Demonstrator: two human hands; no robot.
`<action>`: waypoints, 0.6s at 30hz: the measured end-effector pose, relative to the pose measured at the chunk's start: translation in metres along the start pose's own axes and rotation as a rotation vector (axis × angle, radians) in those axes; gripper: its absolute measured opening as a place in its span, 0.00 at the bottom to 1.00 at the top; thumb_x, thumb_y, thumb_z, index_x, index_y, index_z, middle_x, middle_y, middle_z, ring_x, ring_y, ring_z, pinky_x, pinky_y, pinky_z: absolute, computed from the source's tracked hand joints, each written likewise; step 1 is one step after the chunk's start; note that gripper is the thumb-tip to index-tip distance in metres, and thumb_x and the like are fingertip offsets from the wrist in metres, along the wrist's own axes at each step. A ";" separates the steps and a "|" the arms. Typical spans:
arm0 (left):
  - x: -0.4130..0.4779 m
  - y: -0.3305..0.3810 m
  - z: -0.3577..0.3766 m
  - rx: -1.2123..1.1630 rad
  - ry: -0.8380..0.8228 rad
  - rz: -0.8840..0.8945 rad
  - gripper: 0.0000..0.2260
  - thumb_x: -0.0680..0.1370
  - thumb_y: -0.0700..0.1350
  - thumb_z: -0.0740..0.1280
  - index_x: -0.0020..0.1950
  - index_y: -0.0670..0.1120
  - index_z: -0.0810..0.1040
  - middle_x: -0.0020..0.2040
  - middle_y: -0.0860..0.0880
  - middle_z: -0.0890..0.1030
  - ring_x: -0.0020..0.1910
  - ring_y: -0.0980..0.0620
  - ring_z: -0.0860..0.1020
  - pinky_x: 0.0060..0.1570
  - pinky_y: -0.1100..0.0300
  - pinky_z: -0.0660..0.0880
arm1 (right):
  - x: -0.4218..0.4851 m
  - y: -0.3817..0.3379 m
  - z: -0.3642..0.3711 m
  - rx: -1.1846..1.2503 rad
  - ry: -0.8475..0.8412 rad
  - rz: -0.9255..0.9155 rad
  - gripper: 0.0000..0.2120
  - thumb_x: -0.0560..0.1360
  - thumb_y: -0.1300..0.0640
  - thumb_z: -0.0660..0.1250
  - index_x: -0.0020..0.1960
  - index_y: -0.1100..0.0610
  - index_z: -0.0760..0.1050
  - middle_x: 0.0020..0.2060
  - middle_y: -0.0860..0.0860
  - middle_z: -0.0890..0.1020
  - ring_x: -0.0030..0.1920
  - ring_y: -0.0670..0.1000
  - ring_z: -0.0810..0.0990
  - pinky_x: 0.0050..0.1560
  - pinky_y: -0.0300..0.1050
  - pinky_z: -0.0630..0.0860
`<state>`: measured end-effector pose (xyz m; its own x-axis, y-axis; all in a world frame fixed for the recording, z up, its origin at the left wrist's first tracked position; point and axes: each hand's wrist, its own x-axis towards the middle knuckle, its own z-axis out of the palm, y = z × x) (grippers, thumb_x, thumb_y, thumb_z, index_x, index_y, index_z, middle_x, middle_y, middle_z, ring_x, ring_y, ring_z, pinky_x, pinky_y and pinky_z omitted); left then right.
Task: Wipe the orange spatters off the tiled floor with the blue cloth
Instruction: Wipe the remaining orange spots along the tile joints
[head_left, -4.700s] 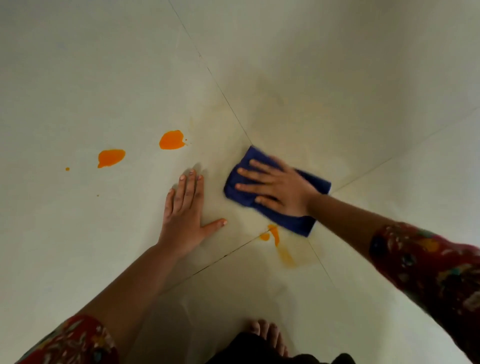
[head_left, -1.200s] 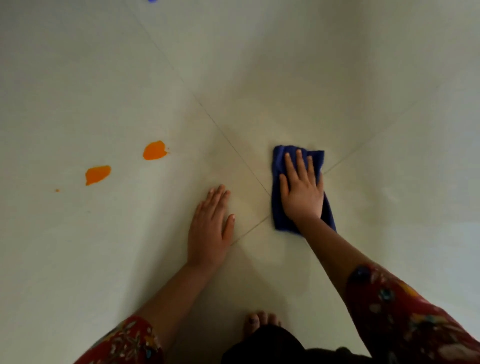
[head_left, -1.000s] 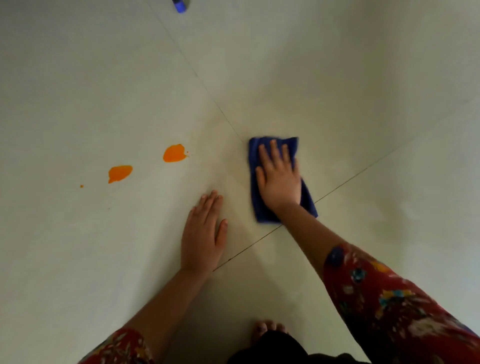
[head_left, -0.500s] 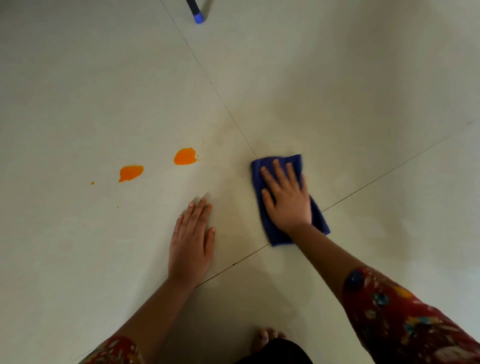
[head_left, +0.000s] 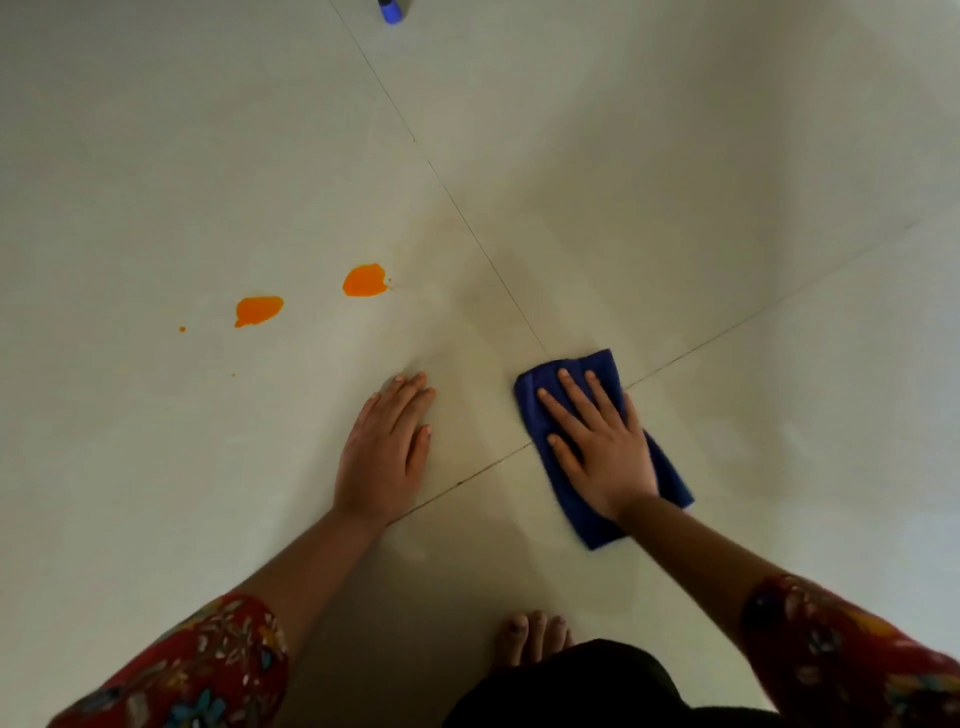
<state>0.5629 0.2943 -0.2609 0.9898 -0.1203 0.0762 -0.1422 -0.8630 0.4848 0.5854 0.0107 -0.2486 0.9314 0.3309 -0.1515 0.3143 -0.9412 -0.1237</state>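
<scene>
My right hand lies flat with spread fingers on the folded blue cloth, pressing it to the pale tiled floor over the crossing of the tile joints. My left hand rests flat on the floor to the left of the cloth, fingers together, holding nothing. Two orange spatters sit further left and beyond it: a larger blob and a second blob, with a tiny orange dot beside them. A faint yellowish smear marks the tile between the blobs and the cloth.
A small blue object shows at the top edge of the floor. My bare toes and dark clothing sit at the bottom centre. Red patterned sleeves cover both forearms near the lower corners.
The orange streak near the joint crossing seen earlier is gone. My right hand has slid the cloth back toward me over the crossing. My left hand stays planted on the floor.
</scene>
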 end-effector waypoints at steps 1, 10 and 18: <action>-0.001 0.000 0.000 -0.008 -0.004 0.022 0.19 0.80 0.46 0.58 0.71 0.45 0.71 0.73 0.48 0.69 0.74 0.50 0.63 0.73 0.53 0.60 | -0.014 -0.017 0.006 0.012 0.010 -0.004 0.25 0.82 0.40 0.43 0.78 0.40 0.45 0.79 0.46 0.49 0.79 0.55 0.46 0.76 0.60 0.45; -0.014 -0.009 -0.023 0.032 -0.087 0.143 0.18 0.80 0.43 0.62 0.70 0.44 0.71 0.72 0.49 0.70 0.74 0.51 0.63 0.73 0.54 0.58 | -0.033 0.020 0.000 -0.055 -0.122 -0.509 0.24 0.83 0.43 0.50 0.78 0.43 0.53 0.79 0.45 0.53 0.79 0.52 0.48 0.75 0.62 0.52; -0.059 -0.030 -0.040 0.017 -0.006 -0.151 0.18 0.80 0.46 0.55 0.69 0.45 0.72 0.71 0.48 0.72 0.72 0.49 0.67 0.71 0.52 0.63 | 0.004 -0.085 0.013 -0.019 -0.216 -1.024 0.22 0.83 0.45 0.51 0.77 0.42 0.57 0.78 0.44 0.55 0.79 0.52 0.45 0.76 0.60 0.45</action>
<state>0.5083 0.3466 -0.2453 1.0000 0.0085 -0.0019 0.0084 -0.8798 0.4752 0.5602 0.0935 -0.2515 0.1668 0.9737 -0.1553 0.9391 -0.2048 -0.2761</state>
